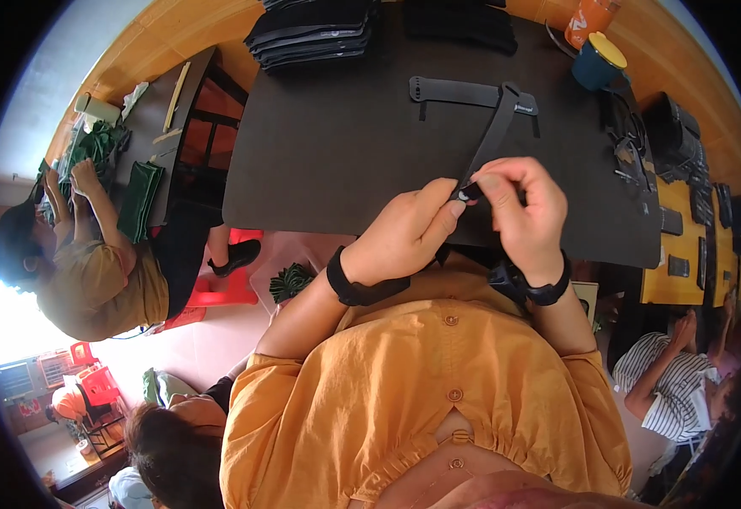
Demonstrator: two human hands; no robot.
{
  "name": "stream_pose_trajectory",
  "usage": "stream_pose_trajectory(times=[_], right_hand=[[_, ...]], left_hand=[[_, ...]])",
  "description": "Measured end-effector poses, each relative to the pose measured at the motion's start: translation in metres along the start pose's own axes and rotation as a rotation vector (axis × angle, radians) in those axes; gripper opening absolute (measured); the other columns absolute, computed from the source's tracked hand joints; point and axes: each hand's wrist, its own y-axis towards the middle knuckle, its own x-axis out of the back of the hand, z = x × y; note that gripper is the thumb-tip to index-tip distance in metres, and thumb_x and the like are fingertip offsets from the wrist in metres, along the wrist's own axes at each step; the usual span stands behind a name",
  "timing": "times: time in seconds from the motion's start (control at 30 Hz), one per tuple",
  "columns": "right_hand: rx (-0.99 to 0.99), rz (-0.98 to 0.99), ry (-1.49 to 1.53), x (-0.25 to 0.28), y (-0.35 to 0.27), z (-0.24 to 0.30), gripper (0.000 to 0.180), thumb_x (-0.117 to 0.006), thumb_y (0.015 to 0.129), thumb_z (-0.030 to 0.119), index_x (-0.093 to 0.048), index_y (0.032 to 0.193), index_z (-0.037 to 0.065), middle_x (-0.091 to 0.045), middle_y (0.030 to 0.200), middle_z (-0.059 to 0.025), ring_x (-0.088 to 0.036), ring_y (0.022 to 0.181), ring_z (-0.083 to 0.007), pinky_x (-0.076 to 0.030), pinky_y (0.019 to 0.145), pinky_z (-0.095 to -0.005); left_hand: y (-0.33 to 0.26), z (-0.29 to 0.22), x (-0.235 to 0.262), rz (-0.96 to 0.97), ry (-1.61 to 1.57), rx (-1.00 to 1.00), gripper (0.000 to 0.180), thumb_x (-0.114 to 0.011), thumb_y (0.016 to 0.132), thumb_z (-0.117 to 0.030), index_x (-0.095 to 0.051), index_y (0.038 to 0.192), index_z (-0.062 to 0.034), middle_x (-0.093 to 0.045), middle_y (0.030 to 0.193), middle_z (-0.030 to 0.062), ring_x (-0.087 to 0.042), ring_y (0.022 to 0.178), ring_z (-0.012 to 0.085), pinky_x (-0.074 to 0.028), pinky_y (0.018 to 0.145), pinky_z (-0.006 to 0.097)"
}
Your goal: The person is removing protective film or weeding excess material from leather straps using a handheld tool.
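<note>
A dark grey strap (491,140) runs from my hands up the table to a second strap (438,89) lying crosswise, and the two cross near a small white mark. My left hand (404,227) pinches the strap's near end between thumb and fingers. Close against it, my right hand (530,208) is closed on the same end, fingers bent. A small black piece with a white mark (470,192) shows between the thumbs; its exact kind I cannot make out. Both wrists wear black bands.
Stacked black folded pieces (307,38) and another black pile (464,27) sit along the dark table's (328,144) far edge. At far right stand a blue container with yellow lid (598,64) and an orange cup (589,21), near loose black straps (629,136). Other people work on both sides.
</note>
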Motion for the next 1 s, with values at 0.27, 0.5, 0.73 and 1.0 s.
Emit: stream_pose_trajectory(times=[0.27,0.5,0.73,1.0], right_hand=[[-0.16,-0.125,0.257,0.027,0.021,0.006,0.014,-0.054,0.103,0.018,-0.052,0.101,0.004,-0.07,0.091,-0.0114,-0.047,0.047,-0.0032,-0.036,0.042,-0.0166],[-0.233,0.159,0.177,0.008,0.0,-0.002,0.013,-0.052,0.103,0.014,-0.049,0.103,0.002,-0.071,0.088,-0.0096,-0.046,0.045,-0.0032,-0.037,0.042,-0.0178],[-0.025,0.352,-0.015,0.007,0.005,0.001,0.044,-0.085,0.075,0.011,-0.063,0.112,0.002,-0.063,0.121,-0.0033,-0.051,0.065,-0.0018,-0.039,0.054,-0.0157],[0.229,0.171,-0.202,-0.006,0.006,-0.02,0.01,-0.071,0.087,0.003,-0.068,0.095,-0.001,-0.065,0.106,-0.0048,-0.056,0.07,-0.0064,-0.043,0.059,-0.0201]], left_hand=[[-0.002,0.0,0.011,0.153,0.0,0.048,0.021,-0.047,0.102,-0.014,-0.058,0.113,0.0004,-0.058,0.072,0.0045,-0.054,0.062,0.0117,-0.045,0.058,0.026],[0.011,0.006,-0.006,0.099,-0.216,0.252,0.024,-0.046,0.101,-0.014,-0.051,0.116,0.0037,-0.063,0.078,0.0061,-0.062,0.066,0.0115,-0.052,0.059,0.025],[0.01,0.004,0.0,-0.104,-0.406,0.276,0.01,-0.045,0.099,-0.009,-0.051,0.097,-0.0003,-0.056,0.07,0.0039,-0.054,0.054,0.0117,-0.045,0.051,0.028],[0.009,0.015,-0.008,-0.107,-0.196,0.12,0.016,-0.051,0.1,-0.014,-0.055,0.104,0.0008,-0.056,0.072,0.0009,-0.051,0.059,0.007,-0.042,0.052,0.024]])
